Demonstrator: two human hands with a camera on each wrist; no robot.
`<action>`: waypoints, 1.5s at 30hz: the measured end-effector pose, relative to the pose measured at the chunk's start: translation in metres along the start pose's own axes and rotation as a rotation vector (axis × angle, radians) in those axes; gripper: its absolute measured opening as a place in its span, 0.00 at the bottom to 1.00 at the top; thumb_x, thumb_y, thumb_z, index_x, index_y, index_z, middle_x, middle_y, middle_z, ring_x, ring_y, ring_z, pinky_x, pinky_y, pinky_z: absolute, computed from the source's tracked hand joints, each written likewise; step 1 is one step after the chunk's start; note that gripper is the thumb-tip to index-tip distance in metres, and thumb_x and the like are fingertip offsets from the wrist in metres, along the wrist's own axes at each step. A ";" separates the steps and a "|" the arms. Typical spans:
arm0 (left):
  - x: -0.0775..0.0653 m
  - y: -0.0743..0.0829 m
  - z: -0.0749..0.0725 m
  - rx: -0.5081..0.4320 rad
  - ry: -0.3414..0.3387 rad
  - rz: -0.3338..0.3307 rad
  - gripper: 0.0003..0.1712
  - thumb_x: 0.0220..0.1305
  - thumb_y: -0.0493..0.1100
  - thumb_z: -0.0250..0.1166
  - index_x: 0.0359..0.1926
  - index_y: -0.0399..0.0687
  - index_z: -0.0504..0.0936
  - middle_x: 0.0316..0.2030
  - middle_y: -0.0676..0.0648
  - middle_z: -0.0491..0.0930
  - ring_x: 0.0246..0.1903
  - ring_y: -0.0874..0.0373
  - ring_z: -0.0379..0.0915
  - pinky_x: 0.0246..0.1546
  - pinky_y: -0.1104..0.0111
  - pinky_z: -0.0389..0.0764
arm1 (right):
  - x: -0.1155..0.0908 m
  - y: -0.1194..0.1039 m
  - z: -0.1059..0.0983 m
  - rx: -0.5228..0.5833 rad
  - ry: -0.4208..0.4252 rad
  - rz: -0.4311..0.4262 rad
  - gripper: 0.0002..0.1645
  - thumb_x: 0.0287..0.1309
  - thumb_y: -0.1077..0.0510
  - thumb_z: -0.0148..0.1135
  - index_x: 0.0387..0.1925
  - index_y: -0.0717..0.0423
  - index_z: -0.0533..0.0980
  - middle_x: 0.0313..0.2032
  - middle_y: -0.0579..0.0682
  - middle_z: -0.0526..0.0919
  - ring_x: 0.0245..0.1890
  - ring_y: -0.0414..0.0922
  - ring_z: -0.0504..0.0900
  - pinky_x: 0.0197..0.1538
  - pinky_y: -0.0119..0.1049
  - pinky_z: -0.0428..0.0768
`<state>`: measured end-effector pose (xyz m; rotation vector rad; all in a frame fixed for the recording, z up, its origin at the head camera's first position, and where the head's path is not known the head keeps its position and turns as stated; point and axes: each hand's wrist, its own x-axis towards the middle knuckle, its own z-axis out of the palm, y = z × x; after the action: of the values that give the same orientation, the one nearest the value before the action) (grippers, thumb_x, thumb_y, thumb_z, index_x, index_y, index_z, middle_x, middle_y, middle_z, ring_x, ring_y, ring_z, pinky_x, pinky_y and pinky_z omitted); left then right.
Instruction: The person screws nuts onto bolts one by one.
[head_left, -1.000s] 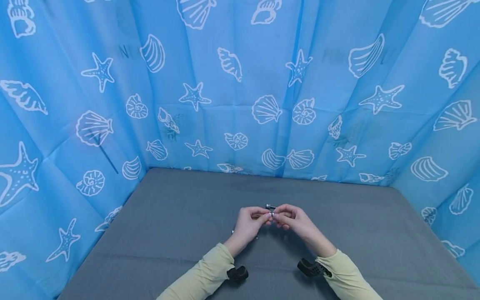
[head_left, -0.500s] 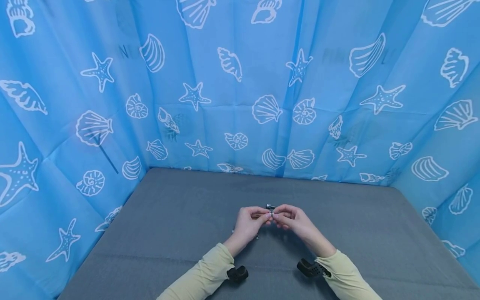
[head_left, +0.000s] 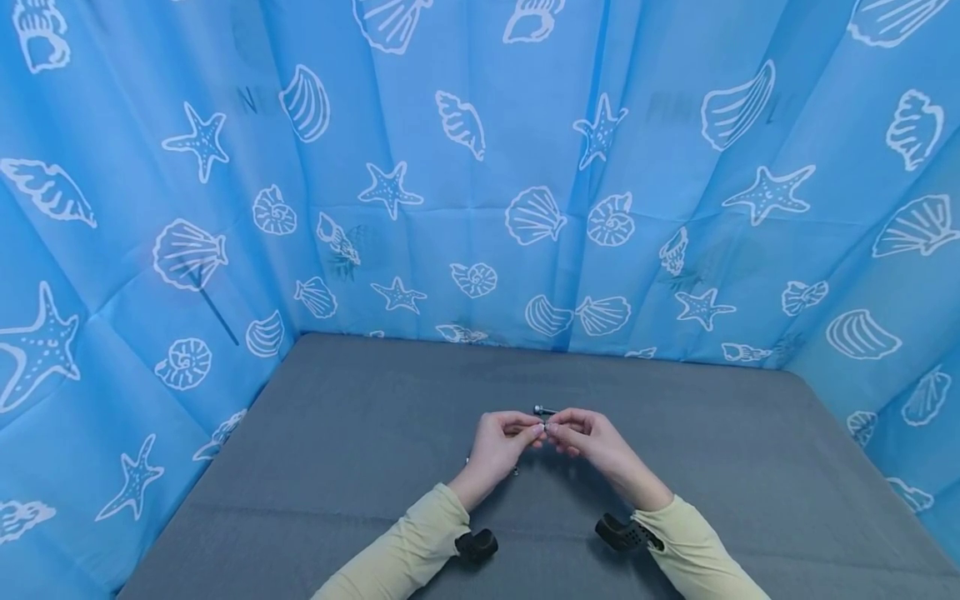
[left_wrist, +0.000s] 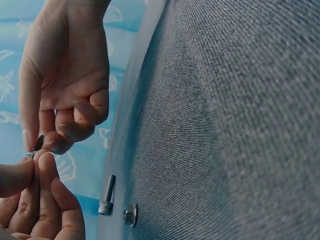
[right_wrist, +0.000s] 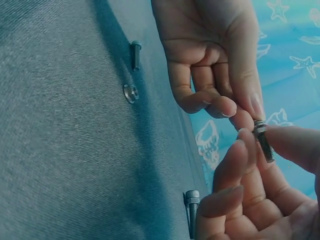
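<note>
Presently, I record the left hand (head_left: 491,452) and right hand (head_left: 606,454) meeting at the fingertips, each grip closed to a narrow pinch on one small bolt (right_wrist: 266,147), raised over the grey worktop (head_left: 375,433). On it lie a nut (right_wrist: 131,94) near a second bolt (right_wrist: 136,56) and, just beyond the hands, a third bolt (head_left: 541,410).

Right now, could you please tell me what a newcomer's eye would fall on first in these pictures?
Most likely the bright blue curtain, printed with white shells and starfish, behind the grey table in the head view. Next come the left hand and right hand; the hands meet over the table, pinching a small threaded bolt between them. A loose bolt lies just beyond them on the table.
</note>
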<state>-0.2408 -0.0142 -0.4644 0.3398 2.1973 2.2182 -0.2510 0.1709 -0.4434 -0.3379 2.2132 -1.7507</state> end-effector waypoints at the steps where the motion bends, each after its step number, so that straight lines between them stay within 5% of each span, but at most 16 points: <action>1: 0.000 0.000 0.000 -0.003 0.000 0.001 0.05 0.60 0.35 0.67 0.37 0.39 0.86 0.29 0.47 0.85 0.29 0.55 0.83 0.39 0.51 0.82 | 0.000 0.000 0.000 -0.003 -0.001 -0.001 0.20 0.67 0.52 0.58 0.45 0.68 0.75 0.33 0.56 0.81 0.29 0.42 0.77 0.33 0.35 0.77; 45: 0.002 -0.003 0.001 -0.005 0.012 -0.002 0.05 0.59 0.35 0.67 0.37 0.39 0.86 0.29 0.47 0.85 0.29 0.56 0.83 0.38 0.53 0.83 | 0.003 0.004 0.001 0.018 0.021 -0.012 0.19 0.66 0.54 0.59 0.46 0.67 0.73 0.31 0.54 0.80 0.27 0.41 0.76 0.29 0.32 0.75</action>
<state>-0.2433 -0.0133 -0.4667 0.3244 2.1968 2.2303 -0.2536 0.1700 -0.4475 -0.3311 2.2128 -1.7881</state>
